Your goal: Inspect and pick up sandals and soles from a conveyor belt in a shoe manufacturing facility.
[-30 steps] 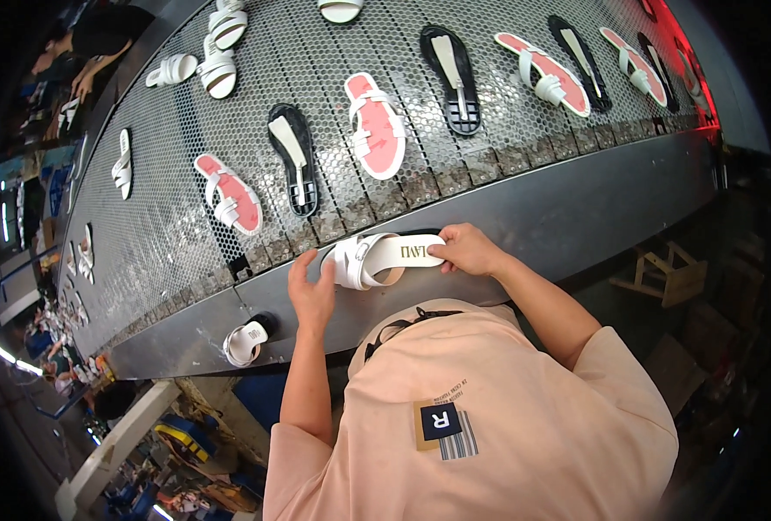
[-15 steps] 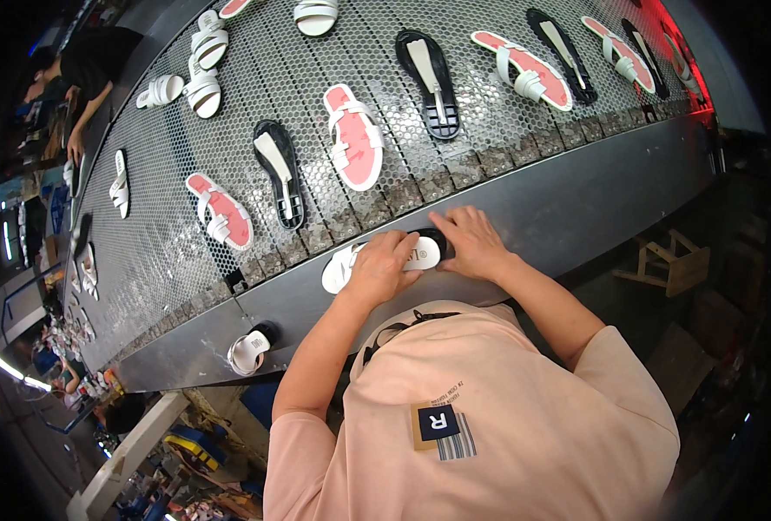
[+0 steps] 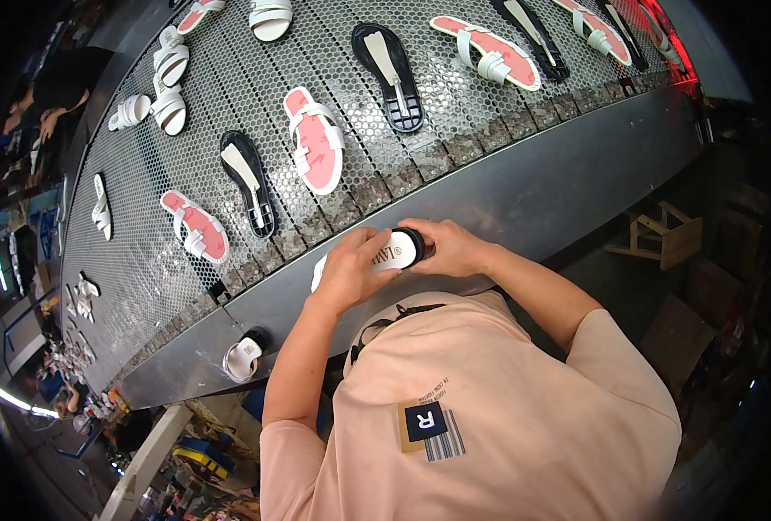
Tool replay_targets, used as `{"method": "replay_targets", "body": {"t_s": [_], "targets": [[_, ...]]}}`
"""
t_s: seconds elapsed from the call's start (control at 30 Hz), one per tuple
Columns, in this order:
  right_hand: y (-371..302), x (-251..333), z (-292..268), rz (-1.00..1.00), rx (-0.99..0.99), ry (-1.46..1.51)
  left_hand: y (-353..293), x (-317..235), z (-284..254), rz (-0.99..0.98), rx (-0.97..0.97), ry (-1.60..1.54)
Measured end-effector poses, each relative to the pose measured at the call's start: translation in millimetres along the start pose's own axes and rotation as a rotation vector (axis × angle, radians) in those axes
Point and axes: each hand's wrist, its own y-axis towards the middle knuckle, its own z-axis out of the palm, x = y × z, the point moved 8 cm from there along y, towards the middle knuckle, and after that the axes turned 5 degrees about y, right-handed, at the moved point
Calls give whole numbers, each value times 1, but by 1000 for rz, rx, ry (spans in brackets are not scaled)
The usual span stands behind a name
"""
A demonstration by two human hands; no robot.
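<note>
My left hand point(image 3: 349, 269) is closed around the strap end of a white slide sandal point(image 3: 392, 253) with a black sole. My right hand point(image 3: 453, 248) grips its heel end, fingers bent round the black sole edge. The sandal is over the grey metal ledge point(image 3: 524, 187) in front of me, its insole facing up; the left hand hides most of its straps. On the ledge to the left lies another white sandal point(image 3: 245, 354) with a dark heel, touched by neither hand.
Beyond the ledge runs a mesh conveyor belt point(image 3: 290, 217). It carries pink-and-white sandals point(image 3: 319, 148), black soles point(image 3: 248, 182) and white slides point(image 3: 170, 108). A red light point(image 3: 674, 48) glows at the far right. A wooden stool point(image 3: 663, 239) stands at right; another person point(image 3: 60, 95) is at far left.
The sandals and soles on the belt appear farther left, as does the sandal in my hands. My right fingers have closed round its heel, where more of the black sole now shows.
</note>
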Motion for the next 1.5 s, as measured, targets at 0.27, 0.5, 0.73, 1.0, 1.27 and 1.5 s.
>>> {"method": "replay_targets", "body": {"t_s": [0.27,0.5,0.73,1.0,1.27,1.5], "targets": [[-6,11,-6,-33,2,-86,4,-6,5,23,-5,-12],[-11,15,-13,-53,-12,-157,8,-13,7,50,-18,-22],[-16,20,-19,-175,-176,-176,13,-24,9,76,-47,11],[-26,27,-44,-250,-274,-305,26,-44,13,50,-40,20],[-31,60,-83,-228,-130,-157,54,-65,-33,-75,-170,0],[-16,49,-108,-246,-246,92,76,-38,6,-410,166,-601]]}}
